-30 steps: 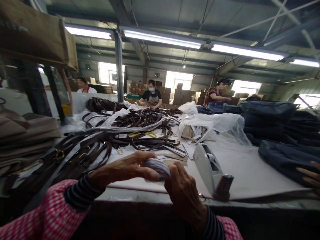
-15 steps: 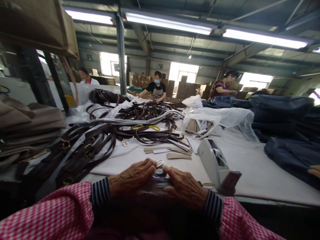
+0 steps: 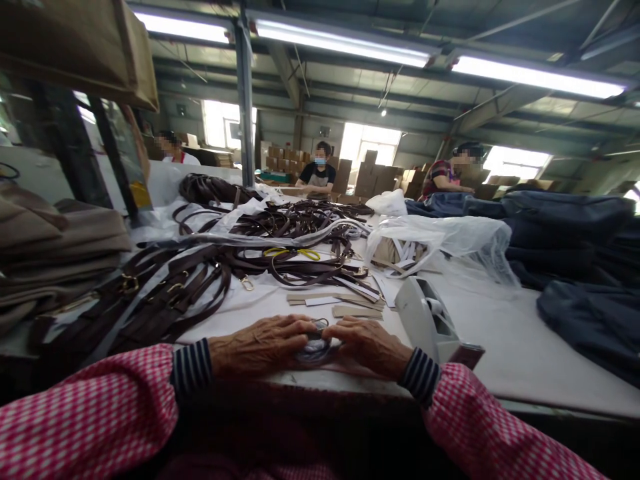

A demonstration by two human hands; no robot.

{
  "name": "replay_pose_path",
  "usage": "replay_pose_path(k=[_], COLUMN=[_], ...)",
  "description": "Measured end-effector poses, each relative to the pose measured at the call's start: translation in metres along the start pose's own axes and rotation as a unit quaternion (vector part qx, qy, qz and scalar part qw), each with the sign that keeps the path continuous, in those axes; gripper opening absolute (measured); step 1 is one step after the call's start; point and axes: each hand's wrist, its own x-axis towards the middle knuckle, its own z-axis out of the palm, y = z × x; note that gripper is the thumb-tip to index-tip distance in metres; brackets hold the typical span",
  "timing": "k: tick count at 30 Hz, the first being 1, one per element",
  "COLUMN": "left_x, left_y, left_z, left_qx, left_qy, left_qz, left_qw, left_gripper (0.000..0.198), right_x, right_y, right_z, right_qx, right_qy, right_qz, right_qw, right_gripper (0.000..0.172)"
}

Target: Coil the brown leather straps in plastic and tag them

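While both hands are resting at the near edge of the surface (image 3: 525, 353), the left hand (image 3: 260, 347) and the right hand (image 3: 373, 345) are pressing a wrapped strap bundle (image 3: 314, 348) between them, its metal clasp (image 3: 319, 325) showing on top. The fingers (image 3: 295, 327) of each hand are curling onto the bundle, grasping it from either side. A grey tape dispenser (image 3: 430, 323) is standing just beside the right hand. Cardboard strips (image 3: 350, 310) are lying just beyond the hands. Brown leather straps (image 3: 165, 293) are lying heaped towards the left edge, and dark blue bags (image 3: 590, 313) are lying along the right edge.
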Motion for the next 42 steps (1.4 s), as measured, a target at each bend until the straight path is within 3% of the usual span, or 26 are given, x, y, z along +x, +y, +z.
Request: replay_pose_path(k=[4,6,9,13,15,19,23,26,29,33,37,42], left_x=[0.012,0.023,0.034,0.029,0.022,0.015,0.019,0.027,0.031,0.024,0.013,0.01], left_y=[0.005,0.012,0.017,0.008,-0.002,-0.016,-0.01,0.005,0.016,0.015,0.008,0.005], left_z=[-0.011,-0.001,0.025,0.037,0.027,-0.001,-0.008,0.005,0.018,0.016,0.014,0.021], left_qx=[0.049,0.075,0.083,0.016,-0.036,-0.085,-0.064,0.01,0.042,0.001,-0.034,-0.042], left_qy=[0.007,0.026,0.062,0.103,0.1,0.052,0.02,0.031,0.06,0.053,0.074,0.093], left_qz=[-0.081,-0.158,-0.228,-0.178,-0.121,-0.063,-0.111,-0.207,-0.25,-0.213,-0.16,-0.152], left_qw=[0.996,0.984,0.968,0.978,0.987,0.993,0.992,0.978,0.965,0.976,0.984,0.983], left_gripper=[0.039,0.038,0.017,0.005,0.006,0.017,0.024,0.025,0.014,0.002,0.003,0.002], right_x=[0.013,0.017,0.019,0.019,0.022,0.033,0.037,0.036,0.032,0.023,0.019,0.036], right_y=[-0.002,-0.004,-0.005,0.004,0.011,0.018,0.011,0.001,-0.006,-0.005,0.002,0.002], right_z=[0.019,0.028,0.033,0.019,0.01,0.008,0.03,0.046,0.05,0.036,0.015,0.006], right_qx=[0.009,0.013,0.023,0.03,0.017,-0.012,0.008,0.028,0.053,0.114,0.206,0.127], right_qy=[0.042,0.052,0.054,0.035,0.011,0.012,0.058,0.094,0.115,0.093,0.1,0.069], right_qz=[0.028,0.033,0.036,0.023,-0.006,-0.011,0.033,0.066,0.08,0.056,0.039,-0.003], right_qw=[0.999,0.998,0.998,0.999,1.0,1.0,0.998,0.993,0.989,0.988,0.973,0.99], right_gripper=[0.023,0.021,0.022,0.039,0.041,0.021,0.014,0.013,0.011,0.018,0.025,0.023])
